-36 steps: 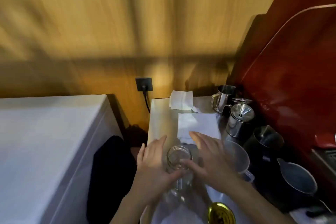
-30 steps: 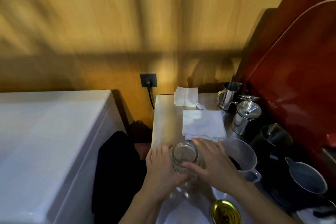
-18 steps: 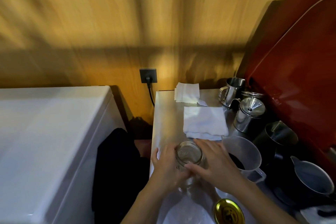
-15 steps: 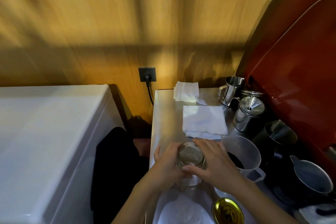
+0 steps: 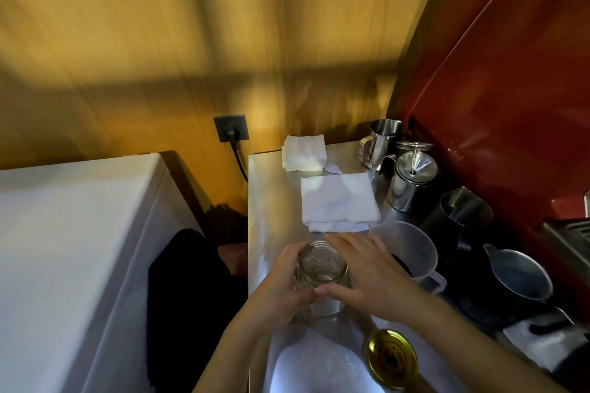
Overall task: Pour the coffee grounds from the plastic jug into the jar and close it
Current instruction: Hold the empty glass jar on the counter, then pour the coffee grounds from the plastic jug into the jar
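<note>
Coffee grounds (image 5: 403, 265) are seen dark inside the plastic jug (image 5: 412, 252), right of centre. The open glass jar (image 5: 321, 277) is clasped by left hand (image 5: 281, 290) and right hand (image 5: 367, 274), fingers curled round it — a narrow mouth risks spillage; the gold lid (image 5: 391, 359) lies lower right.

An open glass jar (image 5: 321, 277) is held upright on the steel counter (image 5: 271, 195) between the left hand (image 5: 281, 289) and the right hand (image 5: 372, 271). A plastic jug (image 5: 405, 252) with dark grounds is seen just right of the right hand. A gold lid (image 5: 391, 357) lies nearer. Folded white cloths (image 5: 338, 201) and metal pitchers (image 5: 412, 182) are set behind.
</note>
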Demonstrator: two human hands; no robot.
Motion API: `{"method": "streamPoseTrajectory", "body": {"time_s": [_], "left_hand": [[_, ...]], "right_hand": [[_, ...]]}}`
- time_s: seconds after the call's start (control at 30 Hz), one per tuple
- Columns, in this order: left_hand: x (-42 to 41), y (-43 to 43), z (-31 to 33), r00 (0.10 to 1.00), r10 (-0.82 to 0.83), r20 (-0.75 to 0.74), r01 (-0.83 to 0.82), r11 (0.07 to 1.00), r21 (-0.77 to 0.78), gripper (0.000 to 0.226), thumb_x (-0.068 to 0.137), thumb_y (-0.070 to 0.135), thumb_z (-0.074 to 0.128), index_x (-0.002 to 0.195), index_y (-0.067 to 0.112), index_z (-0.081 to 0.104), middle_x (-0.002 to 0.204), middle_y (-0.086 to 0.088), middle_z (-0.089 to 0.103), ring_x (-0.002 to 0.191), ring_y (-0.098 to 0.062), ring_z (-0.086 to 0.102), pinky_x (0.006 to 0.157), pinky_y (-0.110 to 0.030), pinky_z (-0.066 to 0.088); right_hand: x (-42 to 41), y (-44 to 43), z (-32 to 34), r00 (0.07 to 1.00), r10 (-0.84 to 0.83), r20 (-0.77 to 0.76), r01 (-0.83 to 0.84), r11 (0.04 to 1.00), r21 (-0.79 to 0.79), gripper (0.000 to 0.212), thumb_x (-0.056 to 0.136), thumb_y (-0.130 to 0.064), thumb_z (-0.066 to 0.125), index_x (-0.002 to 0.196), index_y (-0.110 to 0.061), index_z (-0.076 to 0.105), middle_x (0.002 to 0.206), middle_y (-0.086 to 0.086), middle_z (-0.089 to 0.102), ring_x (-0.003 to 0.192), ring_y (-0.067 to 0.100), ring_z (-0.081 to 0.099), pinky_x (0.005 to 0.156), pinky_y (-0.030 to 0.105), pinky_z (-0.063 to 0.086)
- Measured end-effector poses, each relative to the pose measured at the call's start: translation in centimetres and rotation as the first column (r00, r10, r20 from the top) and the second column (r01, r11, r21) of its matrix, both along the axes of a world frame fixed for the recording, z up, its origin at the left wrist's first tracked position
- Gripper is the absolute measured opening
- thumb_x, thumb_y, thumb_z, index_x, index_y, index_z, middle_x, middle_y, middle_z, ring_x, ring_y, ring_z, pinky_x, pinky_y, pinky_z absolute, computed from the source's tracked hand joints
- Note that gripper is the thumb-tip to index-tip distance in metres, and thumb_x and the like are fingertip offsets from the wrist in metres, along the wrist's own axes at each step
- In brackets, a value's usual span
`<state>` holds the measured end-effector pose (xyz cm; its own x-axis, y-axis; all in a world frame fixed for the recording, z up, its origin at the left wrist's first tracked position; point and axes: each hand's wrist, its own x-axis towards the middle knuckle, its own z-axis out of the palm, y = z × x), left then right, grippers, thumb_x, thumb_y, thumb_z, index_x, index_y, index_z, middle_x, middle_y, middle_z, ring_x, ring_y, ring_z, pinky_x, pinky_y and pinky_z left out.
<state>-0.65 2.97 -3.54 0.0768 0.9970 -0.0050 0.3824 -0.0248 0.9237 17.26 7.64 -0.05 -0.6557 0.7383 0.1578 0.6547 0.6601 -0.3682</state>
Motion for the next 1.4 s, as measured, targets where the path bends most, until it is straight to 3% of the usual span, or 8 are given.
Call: {"method": "streamPoseTrajectory", "body": {"time_s": [0.2, 0.47, 0.67, 0.77, 0.87, 1.1, 1.23, 1.4], "left_hand": [[0.1, -0.2, -0.4, 0.982, 0.000, 0.187, 0.003, 1.000, -0.019, 0.081, 0.047, 0.036, 0.085, 0.120, 0.024, 0.050, 0.123, -0.005, 0.057, 0.110, -0.011, 0.059, 0.088, -0.025, 0.046], [0.3, 0.3, -0.7, 0.993, 0.014, 0.118, -0.017, 1.000, 0.019, 0.079, 0.049, 0.022, 0.090, 0.113, 0.034, 0.046, 0.118, 0.008, 0.051, 0.105, 0.010, 0.051, 0.079, -0.003, 0.037], [0.3, 0.1, -0.8, 0.988, 0.009, 0.152, -0.009, 1.000, -0.004, 0.080, 0.043, 0.041, 0.084, 0.114, 0.038, 0.046, 0.122, 0.007, 0.050, 0.109, 0.007, 0.049, 0.083, -0.012, 0.038], [0.4, 0.0, -0.8, 0.989, 0.020, 0.150, -0.020, 1.000, -0.005, 0.079, 0.047, 0.034, 0.085, 0.116, 0.036, 0.046, 0.124, 0.006, 0.051, 0.109, 0.006, 0.049, 0.082, -0.011, 0.039], [0.3, -0.2, -1.0, 0.989, 0.026, 0.147, -0.025, 1.000, -0.011, 0.084, 0.055, 0.016, 0.089, 0.126, 0.022, 0.045, 0.128, -0.005, 0.049, 0.112, -0.001, 0.049, 0.080, -0.007, 0.039], [0.6, -0.3, -0.4, 0.990, 0.031, 0.141, -0.030, 1.000, -0.005, 0.069, 0.062, 0.004, 0.082, 0.113, 0.034, 0.047, 0.126, -0.002, 0.048, 0.103, 0.014, 0.048, 0.078, -0.004, 0.038], [0.6, -0.4, -0.4, 0.989, 0.041, 0.142, -0.040, 0.999, -0.006, 0.068, 0.063, 0.007, 0.082, 0.114, 0.034, 0.048, 0.126, -0.002, 0.049, 0.109, 0.005, 0.049, 0.082, -0.008, 0.040], [0.8, -0.6, -0.5, 0.989, 0.067, 0.133, -0.069, 0.998, 0.011, 0.069, 0.063, 0.006, 0.085, 0.115, 0.032, 0.047, 0.124, -0.001, 0.050, 0.114, -0.006, 0.049, 0.087, -0.013, 0.040]], "right_hand": [[3.1, 0.1, 0.8, 0.988, -0.146, -0.043, 0.145, 0.989, -0.007, 0.076, 0.078, -0.065, 0.050, 0.138, -0.024, 0.027, 0.144, -0.002, 0.034, 0.131, 0.014, 0.024, 0.105, 0.032, 0.012], [8.7, -0.8, -0.2, 0.905, -0.418, -0.083, 0.423, 0.904, 0.054, 0.079, 0.076, -0.062, 0.055, 0.137, -0.017, 0.032, 0.143, 0.003, 0.036, 0.130, 0.018, 0.028, 0.101, 0.032, 0.016], [10.9, -1.5, -2.2, 0.825, -0.564, -0.025, 0.561, 0.824, -0.082, 0.080, 0.076, -0.054, 0.061, 0.137, -0.011, 0.030, 0.145, 0.008, 0.031, 0.131, 0.022, 0.027, 0.102, 0.034, 0.018], [11.2, -1.5, -2.7, 0.834, -0.552, 0.008, 0.545, 0.820, -0.177, 0.049, 0.078, -0.041, 0.065, 0.115, -0.013, 0.052, 0.132, 0.004, 0.041, 0.122, 0.022, 0.037, 0.093, 0.030, 0.021], [11.1, -1.3, -2.8, 0.841, -0.539, -0.051, 0.505, 0.816, -0.282, 0.010, 0.082, -0.021, 0.061, 0.080, -0.015, 0.053, 0.097, -0.001, 0.050, 0.093, 0.023, 0.050, 0.087, 0.035, 0.031], [9.7, -0.7, -1.5, 0.582, -0.669, -0.463, 0.328, 0.714, -0.619, 0.015, 0.082, -0.007, 0.063, 0.069, -0.005, 0.057, 0.065, 0.008, 0.053, 0.064, 0.015, 0.049, 0.061, 0.024, 0.041], [8.8, -0.2, -0.8, 0.475, -0.653, -0.591, 0.236, 0.741, -0.629, 0.020, 0.085, -0.008, 0.060, 0.066, -0.015, 0.058, 0.059, -0.010, 0.056, 0.058, -0.003, 0.050, 0.053, 0.009, 0.038], [8.6, -0.1, -0.5, 0.438, -0.626, -0.645, 0.224, 0.771, -0.596, 0.018, 0.090, -0.014, 0.053, 0.072, -0.016, 0.052, 0.074, 0.005, 0.048, 0.071, 0.011, 0.044, 0.064, 0.030, 0.034]]}}
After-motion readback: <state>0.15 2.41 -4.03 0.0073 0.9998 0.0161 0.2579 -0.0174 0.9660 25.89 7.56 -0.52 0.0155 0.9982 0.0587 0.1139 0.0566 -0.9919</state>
